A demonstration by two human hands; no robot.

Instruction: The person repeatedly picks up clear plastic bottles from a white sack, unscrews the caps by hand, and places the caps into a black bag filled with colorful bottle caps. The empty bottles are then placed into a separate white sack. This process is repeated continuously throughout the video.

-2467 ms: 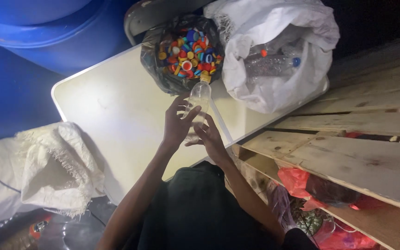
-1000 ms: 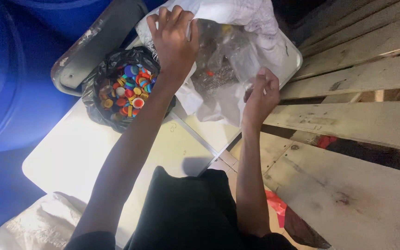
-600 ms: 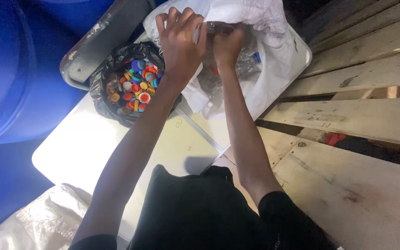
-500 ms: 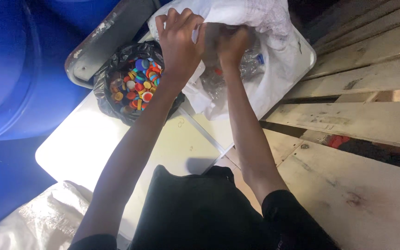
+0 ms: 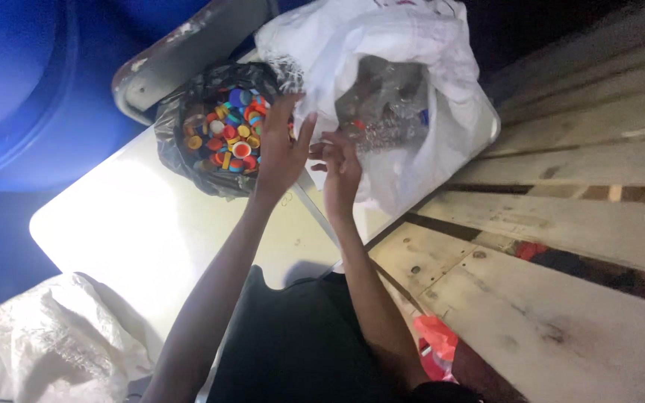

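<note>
- Pale and brightly lit, the bench (image 5: pixel 151 224) runs from 7 o'clock up to 1 o'clock, with weathered wooden planks (image 5: pixel 561 224) along its 3 o'clock side and a big blue barrel (image 5: pixel 31 89) at 10 o'clock.
- At 12 o'clock on the bench a white sack (image 5: pixel 412 97) gapes open, clear plastic bottles (image 5: pixel 386 123) showing inside.
- Just beside it, at 11 o'clock, a black bag (image 5: pixel 181 142) holds coloured bottle caps (image 5: pixel 229 138).
- Left hand (image 5: pixel 281 153): grip open, fingers spread, at the sack's near edge beside the caps.
- Right hand (image 5: pixel 341 168): fingers loosely curled at the sack's mouth; whether its grip holds anything I cannot tell.
- Another white sack (image 5: pixel 54 351) lies at 8 o'clock.
</note>
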